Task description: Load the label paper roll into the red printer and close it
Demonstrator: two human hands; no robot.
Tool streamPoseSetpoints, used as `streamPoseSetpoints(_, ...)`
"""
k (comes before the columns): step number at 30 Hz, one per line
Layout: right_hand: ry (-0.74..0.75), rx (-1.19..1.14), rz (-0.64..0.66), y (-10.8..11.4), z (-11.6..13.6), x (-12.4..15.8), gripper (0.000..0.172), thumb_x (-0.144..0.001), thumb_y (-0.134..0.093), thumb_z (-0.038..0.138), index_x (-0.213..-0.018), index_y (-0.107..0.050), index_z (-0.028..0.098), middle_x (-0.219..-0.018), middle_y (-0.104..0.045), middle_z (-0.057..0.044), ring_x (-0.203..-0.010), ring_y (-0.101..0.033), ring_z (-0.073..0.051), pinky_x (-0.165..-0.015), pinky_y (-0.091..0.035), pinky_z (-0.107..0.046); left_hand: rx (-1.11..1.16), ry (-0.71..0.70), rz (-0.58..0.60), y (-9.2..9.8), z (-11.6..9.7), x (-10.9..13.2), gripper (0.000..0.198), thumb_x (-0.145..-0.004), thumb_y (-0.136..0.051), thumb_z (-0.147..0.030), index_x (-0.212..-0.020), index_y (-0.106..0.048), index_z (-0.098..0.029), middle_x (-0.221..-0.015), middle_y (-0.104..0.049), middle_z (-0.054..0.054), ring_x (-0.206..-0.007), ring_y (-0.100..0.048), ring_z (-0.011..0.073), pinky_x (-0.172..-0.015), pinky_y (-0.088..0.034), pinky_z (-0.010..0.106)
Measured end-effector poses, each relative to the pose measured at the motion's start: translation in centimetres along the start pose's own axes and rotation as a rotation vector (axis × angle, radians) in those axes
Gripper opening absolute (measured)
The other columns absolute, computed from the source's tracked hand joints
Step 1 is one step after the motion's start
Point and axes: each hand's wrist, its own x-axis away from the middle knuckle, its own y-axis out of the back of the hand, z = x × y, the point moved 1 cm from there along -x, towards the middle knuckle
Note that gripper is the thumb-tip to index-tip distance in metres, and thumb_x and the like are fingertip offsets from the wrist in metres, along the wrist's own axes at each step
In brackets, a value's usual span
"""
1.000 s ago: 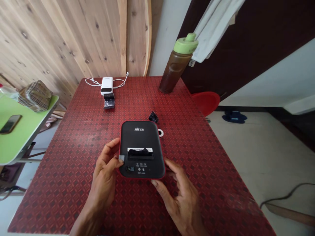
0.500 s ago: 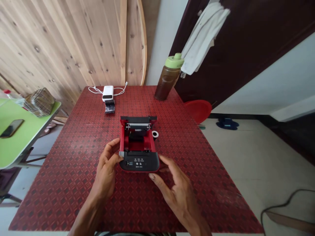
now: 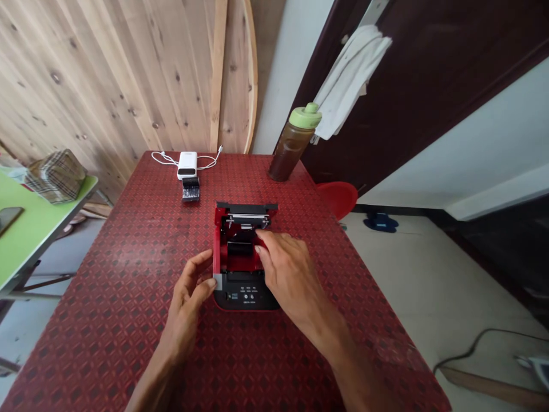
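Red table [image 3: 141,240] before me bears the open printer [image 3: 238,278]. Left hand [image 3: 186,300], parted and loosely curved, seemingly steadies its side; right hand [image 3: 291,269] reaches inside, fingers narrowed near the roll [image 3: 240,249], grip unclear.

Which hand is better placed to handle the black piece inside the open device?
Probably the right hand: it reaches into the open device, close to the black piece, while the left hand is at the device's outer left side.

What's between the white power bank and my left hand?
The head view shows a small black strip, then bare red tabletop, between the power bank and your left hand.
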Motion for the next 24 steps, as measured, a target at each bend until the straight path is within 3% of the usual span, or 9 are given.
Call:
streamPoseSetpoints(4,-0.145,-0.174,-0.048,0.0,-0.1,0.9,0.015,-0.111,-0.052,0.025,-0.118,-0.065,0.022,-0.111,-0.080,-0.010,-0.103,-0.076,-0.029,-0.091,-0.056,-0.047,0.010,0.028,-0.003,0.1,0.0,0.1,0.048,-0.098,-0.074,-0.040,-0.144,-0.069,-0.031,-0.147,-0.073,0.007,-0.135,-0.067,0.0326,-0.107,-0.054,0.042)
streamPoseSetpoints(10,-0.316,-0.382,-0.080,-0.5,0.4,1.1,0.023,-0.112,-0.052,0.041,-0.121,-0.067,0.025,-0.119,-0.076,-0.009,-0.113,-0.073,-0.027,-0.097,-0.054,-0.046,0.051,0.082,-0.025,0.0,-0.2,0.1,0.051,-0.096,-0.076,-0.041,-0.145,-0.069,-0.029,-0.144,-0.076,0.009,-0.135,-0.068,0.0333,-0.105,-0.056,0.040)
streamPoseSetpoints(16,-0.401,-0.553,-0.101,-0.3,0.4,1.4,0.028,-0.113,-0.051,0.048,-0.107,-0.071,0.028,-0.094,-0.079,0.000,-0.090,-0.074,-0.021,-0.082,-0.052,-0.035,0.048,0.091,-0.019,0.0,-0.3,0.2,0.051,-0.098,-0.075,-0.043,-0.145,-0.069,-0.027,-0.147,-0.074,0.010,-0.140,-0.064,0.0350,-0.104,-0.056,0.040)
streamPoseSetpoints(20,-0.271,-0.451,-0.015,0.7,-0.2,0.8,0.023,-0.115,-0.052,0.036,-0.121,-0.072,0.028,-0.083,-0.081,0.002,-0.093,-0.077,-0.022,-0.093,-0.052,-0.039,0.042,0.093,-0.043,-0.2,-0.6,0.2,0.051,-0.096,-0.075,-0.043,-0.144,-0.070,-0.027,-0.149,-0.072,0.010,-0.140,-0.064,0.0351,-0.107,-0.054,0.042)
streamPoseSetpoints(24,0.007,-0.130,0.226,0.9,0.3,-1.7,0.011,-0.104,-0.072,0.018,-0.110,-0.079,0.024,-0.105,-0.083,-0.005,-0.102,-0.076,-0.026,-0.094,-0.054,-0.040,0.047,0.082,-0.053,-0.2,-0.4,0.3,0.050,-0.095,-0.077,-0.043,-0.142,-0.072,-0.028,-0.148,-0.073,0.009,-0.141,-0.063,0.0345,-0.107,-0.054,0.041)
